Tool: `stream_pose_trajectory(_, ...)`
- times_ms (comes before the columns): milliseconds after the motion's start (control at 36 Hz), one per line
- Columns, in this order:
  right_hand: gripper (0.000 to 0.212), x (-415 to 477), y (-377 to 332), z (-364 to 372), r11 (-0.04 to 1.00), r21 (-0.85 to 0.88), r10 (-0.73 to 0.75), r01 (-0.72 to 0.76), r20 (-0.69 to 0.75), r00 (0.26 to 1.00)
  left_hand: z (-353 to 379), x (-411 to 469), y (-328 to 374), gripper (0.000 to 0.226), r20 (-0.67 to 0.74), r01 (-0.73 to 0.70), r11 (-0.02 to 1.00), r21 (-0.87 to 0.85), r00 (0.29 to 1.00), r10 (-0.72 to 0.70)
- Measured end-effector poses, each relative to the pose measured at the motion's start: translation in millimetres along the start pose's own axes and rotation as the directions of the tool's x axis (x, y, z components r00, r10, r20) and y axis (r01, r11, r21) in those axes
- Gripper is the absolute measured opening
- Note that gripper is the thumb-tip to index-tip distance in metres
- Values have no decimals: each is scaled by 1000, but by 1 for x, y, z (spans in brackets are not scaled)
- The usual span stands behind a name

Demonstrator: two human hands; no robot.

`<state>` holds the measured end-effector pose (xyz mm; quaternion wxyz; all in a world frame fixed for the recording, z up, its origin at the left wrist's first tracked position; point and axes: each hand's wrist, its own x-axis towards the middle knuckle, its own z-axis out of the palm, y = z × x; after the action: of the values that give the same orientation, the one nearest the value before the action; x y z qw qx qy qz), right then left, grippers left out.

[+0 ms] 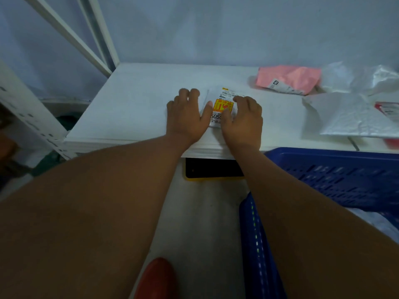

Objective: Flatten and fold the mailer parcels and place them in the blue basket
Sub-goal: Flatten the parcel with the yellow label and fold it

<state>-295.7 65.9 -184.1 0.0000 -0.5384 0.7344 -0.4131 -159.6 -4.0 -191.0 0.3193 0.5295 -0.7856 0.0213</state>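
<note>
A white mailer parcel (222, 98) with a yellow and orange shipping label lies flat on the white table (133, 108). My left hand (187, 117) presses palm-down on its left side, fingers spread. On its right side rests my right hand (244, 119), also pressing flat. Most of the mailer is hidden under both hands. The blue basket (323, 175) stands below the table's front edge at the right; something white lies inside it.
A pink mailer (289, 79) lies at the table's back right. Crumpled white and silvery mailers (349, 117) are piled at the far right. A white shelf frame (71, 39) rises at the left. A black and yellow object (211, 169) sits under the table edge.
</note>
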Motion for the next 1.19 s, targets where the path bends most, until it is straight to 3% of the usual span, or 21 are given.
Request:
stream_pose_trajectory(56, 54, 0, 0, 0, 1000, -21, 3, -3, 9, 1000, -1, -1, 0, 64, -16, -15, 999, 28, 1000, 15)
stream_pose_trajectory(139, 58, 1, -1, 0, 997, -75, 2, 0, 25, 1000, -2, 0, 0, 64, 39, -158, 988, 0, 987, 157)
stream_pose_trajectory(250, 59, 5, -2, -3, 992, -127, 43, -26, 132, 990, 3, 7, 5, 64, 271, -317, 947, -45, 909, 317)
stream_pose_trajectory(306, 59, 7, -1, -3, 988, -155, 46, -15, 197, 979, 8, 11, 6, 63, 405, -317, 941, -120, 850, 338)
stream_pose_trajectory(361, 57, 8, 0, -2, 983, -184, 58, -13, 240, 969, 11, 14, 4, 57, 401, -304, 931, -201, 842, 362)
stream_pose_trajectory(417, 55, 10, 1, 2, 975, -221, 61, -2, 264, 963, 13, 15, 1, 48, 302, -340, 918, -204, 870, 390)
stream_pose_trajectory(583, 47, 14, 2, 12, 941, -330, 32, 78, 315, 949, 4, 9, 2, 48, 172, -283, 959, 6, 945, 277)
stream_pose_trajectory(695, 47, 13, 3, 14, 933, -347, 30, 92, 332, 943, 8, 10, -2, 43, 130, -265, 964, -39, 955, 267)
stream_pose_trajectory(806, 48, 13, 3, 14, 927, -360, 23, 105, 334, 942, 9, 12, -2, 62, 356, -251, 965, -82, 897, 263)
stream_pose_trajectory(889, 49, 14, 3, 14, 929, -353, 22, 109, 348, 937, 10, 13, -1, 56, 503, -223, 971, -82, 833, 233)
stream_pose_trajectory(1083, 47, 16, 4, 12, 931, -348, 25, 107, 353, 935, 8, 14, 1, 54, 571, -209, 977, -40, 797, 194)
stream_pose_trajectory(1195, 40, 27, -14, 9, 897, -440, 98, 53, 313, 945, 7, 14, 2, 54, 593, -207, 978, -29, 784, 184)
